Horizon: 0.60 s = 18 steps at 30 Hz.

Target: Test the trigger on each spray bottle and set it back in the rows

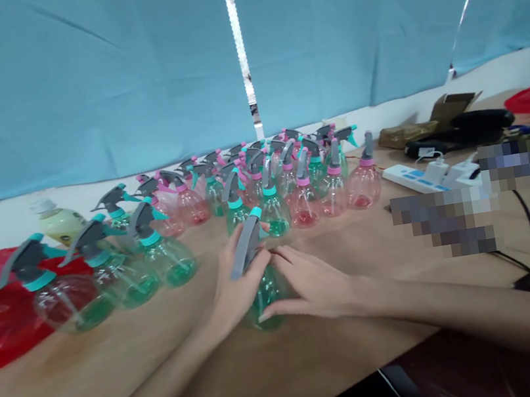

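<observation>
A green-tinted spray bottle (265, 294) with a grey trigger head and turquoise nozzle stands at the middle of the table's near side, between both my hands. My left hand (233, 291) is closed around its neck, just under the trigger head, which hides the collar. Lower down, my right hand (311, 282) wraps the bottle's body from the right, thumb across its front. Straight behind it is another green spray bottle (276, 213) with a turquoise collar. Nearby to the right of that one, a pink spray bottle (304, 209) stands upright.
Several more pink and green spray bottles crowd the back, and a row of green ones (169, 259) stands at left. Red plastic (1, 317) and a pale yellow bottle (62, 222) lie beyond. At right are a white power strip (411, 178), cables and an opened cardboard box (453, 109).
</observation>
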Each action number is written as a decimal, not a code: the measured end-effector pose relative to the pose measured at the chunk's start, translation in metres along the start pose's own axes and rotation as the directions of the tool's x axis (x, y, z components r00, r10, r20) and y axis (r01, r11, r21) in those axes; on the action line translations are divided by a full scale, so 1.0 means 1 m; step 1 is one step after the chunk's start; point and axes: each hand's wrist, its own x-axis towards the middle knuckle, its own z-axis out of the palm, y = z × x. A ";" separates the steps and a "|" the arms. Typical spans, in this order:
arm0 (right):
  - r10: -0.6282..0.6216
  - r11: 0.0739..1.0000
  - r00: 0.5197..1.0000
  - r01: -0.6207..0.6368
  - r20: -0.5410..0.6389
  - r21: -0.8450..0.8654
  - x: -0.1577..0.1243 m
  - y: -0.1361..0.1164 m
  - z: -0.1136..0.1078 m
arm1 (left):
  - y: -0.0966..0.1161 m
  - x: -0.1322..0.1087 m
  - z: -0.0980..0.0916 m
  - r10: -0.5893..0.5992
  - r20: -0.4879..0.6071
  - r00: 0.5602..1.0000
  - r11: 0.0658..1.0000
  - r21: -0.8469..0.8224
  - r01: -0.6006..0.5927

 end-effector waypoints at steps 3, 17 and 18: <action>0.006 0.999 0.998 -0.008 0.056 0.033 -0.009 0.026 -0.004 | -0.004 0.006 0.000 0.000 0.001 1.000 1.000 0.001 0.000; -0.027 1.000 0.995 0.026 0.100 0.011 -0.012 0.101 0.028 | -0.021 0.029 -0.011 -0.077 -0.056 0.995 0.997 0.007 0.078; -0.031 0.999 0.994 0.029 0.100 0.019 -0.010 0.101 0.030 | -0.022 0.029 -0.013 -0.090 -0.054 0.994 0.996 0.009 0.091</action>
